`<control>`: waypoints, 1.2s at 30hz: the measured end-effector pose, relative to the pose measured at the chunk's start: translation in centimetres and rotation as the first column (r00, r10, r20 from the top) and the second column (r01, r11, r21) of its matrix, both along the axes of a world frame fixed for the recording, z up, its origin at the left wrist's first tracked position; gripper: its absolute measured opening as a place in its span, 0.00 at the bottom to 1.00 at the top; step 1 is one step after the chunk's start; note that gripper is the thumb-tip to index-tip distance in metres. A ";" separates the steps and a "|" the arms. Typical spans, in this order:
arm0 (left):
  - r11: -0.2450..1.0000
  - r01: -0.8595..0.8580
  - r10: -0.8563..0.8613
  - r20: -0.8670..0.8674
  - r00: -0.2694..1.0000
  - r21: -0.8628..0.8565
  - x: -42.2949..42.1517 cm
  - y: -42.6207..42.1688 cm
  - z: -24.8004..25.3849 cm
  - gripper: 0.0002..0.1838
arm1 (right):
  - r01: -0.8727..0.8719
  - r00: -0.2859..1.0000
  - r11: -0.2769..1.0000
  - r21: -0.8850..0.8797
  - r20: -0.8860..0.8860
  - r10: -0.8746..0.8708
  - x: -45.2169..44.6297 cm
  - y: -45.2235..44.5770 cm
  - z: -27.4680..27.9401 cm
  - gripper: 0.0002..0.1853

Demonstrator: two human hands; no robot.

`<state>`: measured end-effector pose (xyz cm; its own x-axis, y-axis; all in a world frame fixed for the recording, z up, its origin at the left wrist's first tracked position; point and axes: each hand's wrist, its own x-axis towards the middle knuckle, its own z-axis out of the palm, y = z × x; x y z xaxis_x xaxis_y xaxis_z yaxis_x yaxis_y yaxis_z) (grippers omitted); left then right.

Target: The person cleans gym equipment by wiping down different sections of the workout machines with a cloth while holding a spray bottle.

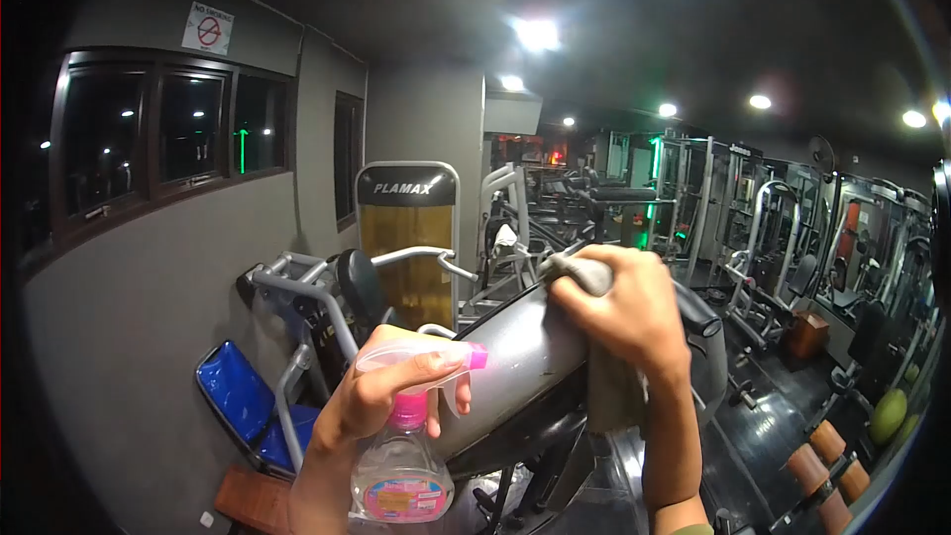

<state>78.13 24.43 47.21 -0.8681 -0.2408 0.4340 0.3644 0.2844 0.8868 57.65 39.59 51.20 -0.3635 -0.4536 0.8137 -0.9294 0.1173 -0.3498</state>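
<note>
My left hand is wrapped round the neck and trigger of a clear spray bottle with a pink collar and nozzle. The nozzle points right, toward a silver-grey machine cover with a black lower edge. At the upper end of that cover, my right hand grips a grey cloth. Part of the cloth bunches out past the thumb, and the rest hangs down beside the wrist. The fingers of the right hand are partly hidden behind the cloth.
A weight machine marked PLAMAX stands by the wall. To the left are a blue padded seat and a wooden box. Further right stand a brown box, orange-brown rollers, a dumbbell and several gym machines.
</note>
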 end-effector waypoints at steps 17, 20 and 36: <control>0.999 -0.015 0.015 0.007 1.000 0.035 -0.5 -0.8 -0.8 0.22 | -0.170 0.963 0.984 0.049 -0.202 0.176 1.7 1.0 -2.2 0.14; 0.999 0.017 -0.016 -0.020 1.000 0.027 -0.4 -1.1 -1.0 0.21 | -0.050 0.975 0.997 -0.057 -0.220 0.036 0.8 1.2 -2.0 0.15; 0.971 0.196 -0.201 0.025 0.979 0.134 1.1 -4.5 -2.9 0.23 | 0.281 0.955 0.954 -0.107 -0.067 -0.289 2.8 -0.4 -1.5 0.16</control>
